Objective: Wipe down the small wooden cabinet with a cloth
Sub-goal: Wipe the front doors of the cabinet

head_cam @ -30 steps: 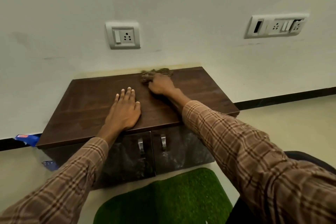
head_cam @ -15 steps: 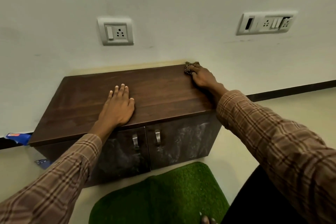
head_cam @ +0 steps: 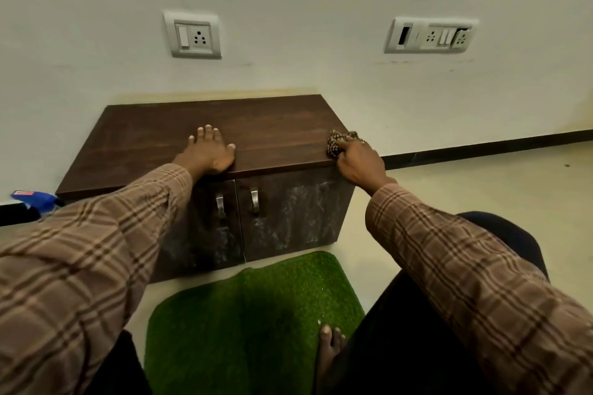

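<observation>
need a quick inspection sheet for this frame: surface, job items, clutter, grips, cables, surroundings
Surface: dark wooden cabinet top, bare apart from the hands and cloth.
Job's things: cabinet doors closed; patterned cloth bunched at the top's right front corner.
Clutter: blue object on the floor left of the cabinet.
Grips: left hand flat on the top near the front edge; right hand closed on the cloth.
Cables: nothing seen.
Surroundings: two wall socket plates; green mat in front, a bare foot on its edge.

Dark brown cabinet (head_cam: 263,128), brown patterned cloth (head_cam: 337,141), green mat (head_cam: 256,314), brown plaid sleeves (head_cam: 465,266).
</observation>
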